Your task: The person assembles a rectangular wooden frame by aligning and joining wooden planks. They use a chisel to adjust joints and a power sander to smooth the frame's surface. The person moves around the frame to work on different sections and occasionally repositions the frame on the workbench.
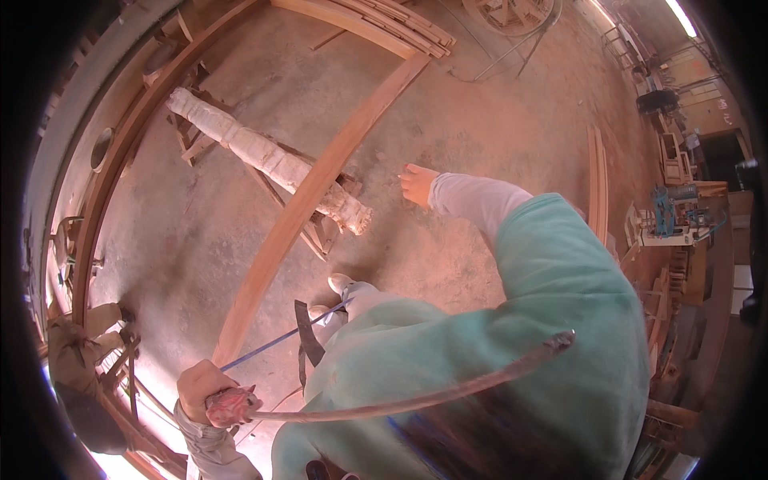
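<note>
My left hand, at the lower left, is closed round the end of what looks like a frame saw. Its long, thin brown bar runs across in front of my green top to a dark knobbed end. A worn pinkish-red block sits against my fist, and a thin blue strip stretches from there toward my feet. A dark, flat piece stands near that strip's far end; how it joins is unclear. My right hand is out over the floor, fingers slightly apart, with nothing visible in it. Nearest to it is a long wooden beam.
A pale, wrapped log rests on wooden trestles under the beam. Stacked boards lie at the top, near a spoked wheel. Another person is at the lower left. A blue machine and more timber line the right side.
</note>
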`<action>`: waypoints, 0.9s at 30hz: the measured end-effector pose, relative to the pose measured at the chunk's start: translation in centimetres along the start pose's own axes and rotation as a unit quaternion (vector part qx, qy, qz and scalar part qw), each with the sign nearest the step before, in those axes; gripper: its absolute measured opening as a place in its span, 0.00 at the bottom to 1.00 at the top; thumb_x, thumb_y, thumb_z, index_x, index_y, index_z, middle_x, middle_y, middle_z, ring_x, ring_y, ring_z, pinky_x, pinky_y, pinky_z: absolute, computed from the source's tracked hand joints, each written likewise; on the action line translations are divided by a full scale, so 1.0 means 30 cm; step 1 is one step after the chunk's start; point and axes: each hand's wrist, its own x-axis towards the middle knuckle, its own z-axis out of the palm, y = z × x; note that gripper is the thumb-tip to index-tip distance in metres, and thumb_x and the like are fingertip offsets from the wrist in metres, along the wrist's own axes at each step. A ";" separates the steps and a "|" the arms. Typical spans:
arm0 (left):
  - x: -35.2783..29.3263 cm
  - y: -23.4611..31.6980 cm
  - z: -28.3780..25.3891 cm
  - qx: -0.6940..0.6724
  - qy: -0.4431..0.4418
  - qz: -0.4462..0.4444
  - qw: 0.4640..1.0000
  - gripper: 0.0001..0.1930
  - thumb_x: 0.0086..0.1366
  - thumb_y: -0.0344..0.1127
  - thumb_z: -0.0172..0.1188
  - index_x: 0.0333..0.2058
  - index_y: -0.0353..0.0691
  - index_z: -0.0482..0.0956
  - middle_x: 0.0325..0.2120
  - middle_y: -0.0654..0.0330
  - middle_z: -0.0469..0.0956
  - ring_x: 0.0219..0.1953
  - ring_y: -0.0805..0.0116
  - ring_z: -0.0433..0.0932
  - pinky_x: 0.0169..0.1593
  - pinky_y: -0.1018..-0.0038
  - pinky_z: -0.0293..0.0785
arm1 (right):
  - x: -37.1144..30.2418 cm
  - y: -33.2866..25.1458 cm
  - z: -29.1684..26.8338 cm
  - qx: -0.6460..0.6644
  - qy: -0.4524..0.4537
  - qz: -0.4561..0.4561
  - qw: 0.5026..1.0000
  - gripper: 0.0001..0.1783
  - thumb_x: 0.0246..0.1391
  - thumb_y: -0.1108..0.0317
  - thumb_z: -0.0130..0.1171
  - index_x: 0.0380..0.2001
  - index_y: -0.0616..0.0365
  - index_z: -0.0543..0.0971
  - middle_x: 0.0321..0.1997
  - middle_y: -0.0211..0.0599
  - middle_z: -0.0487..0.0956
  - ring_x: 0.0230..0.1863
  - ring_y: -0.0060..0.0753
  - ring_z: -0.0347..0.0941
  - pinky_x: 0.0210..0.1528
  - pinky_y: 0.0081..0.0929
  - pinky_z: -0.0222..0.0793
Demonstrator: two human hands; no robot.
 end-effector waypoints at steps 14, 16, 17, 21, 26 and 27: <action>-0.245 -0.362 0.654 -0.178 0.298 -0.537 0.769 0.21 0.60 0.46 0.61 0.44 0.35 0.77 0.29 0.50 0.81 0.34 0.58 0.81 0.38 0.66 0.75 | 0.217 -0.551 -0.582 0.624 0.003 -0.086 0.776 0.25 0.53 0.60 0.56 0.54 0.55 0.72 0.48 0.47 0.77 0.49 0.43 0.75 0.50 0.37 0.72; -0.247 -0.350 0.702 -0.370 0.445 -0.438 0.688 0.19 0.65 0.43 0.57 0.49 0.37 0.72 0.32 0.58 0.79 0.32 0.66 0.79 0.37 0.71 0.74 | 0.259 -0.738 -0.761 0.683 0.076 -0.158 0.709 0.31 0.51 0.66 0.58 0.60 0.53 0.65 0.50 0.48 0.75 0.48 0.42 0.75 0.49 0.35 0.72; -0.262 -0.342 0.715 -0.482 0.496 -0.391 0.607 0.19 0.67 0.42 0.54 0.52 0.38 0.69 0.34 0.62 0.77 0.32 0.71 0.77 0.36 0.74 0.73 | 0.296 -0.827 -0.856 0.690 0.073 -0.171 0.700 0.34 0.50 0.70 0.57 0.62 0.53 0.61 0.50 0.46 0.75 0.47 0.40 0.76 0.48 0.33 0.73; -0.407 -0.374 0.732 -0.577 0.481 -0.321 0.576 0.27 0.69 0.42 0.52 0.64 0.45 0.59 0.42 0.65 0.75 0.42 0.75 0.73 0.45 0.76 0.72 | 0.428 -1.079 -1.010 0.685 0.066 -0.202 0.696 0.40 0.48 0.77 0.56 0.64 0.52 0.54 0.48 0.46 0.74 0.46 0.41 0.76 0.44 0.34 0.73; -0.679 -0.210 0.553 -0.241 0.333 -0.479 0.776 0.21 0.66 0.50 0.53 0.55 0.53 0.73 0.50 0.61 0.75 0.51 0.62 0.73 0.57 0.70 0.66 | 0.568 -1.141 -1.061 0.556 0.151 -0.087 0.813 0.32 0.45 0.61 0.62 0.52 0.61 0.65 0.41 0.58 0.76 0.43 0.58 0.75 0.44 0.42 0.70; -0.811 -0.263 0.606 -0.038 0.303 -0.508 0.805 0.20 0.64 0.51 0.53 0.51 0.53 0.76 0.51 0.60 0.74 0.54 0.60 0.71 0.59 0.65 0.62 | 0.633 -1.117 -1.037 0.567 0.129 -0.145 0.801 0.29 0.44 0.63 0.61 0.50 0.62 0.68 0.39 0.58 0.76 0.40 0.57 0.75 0.43 0.40 0.70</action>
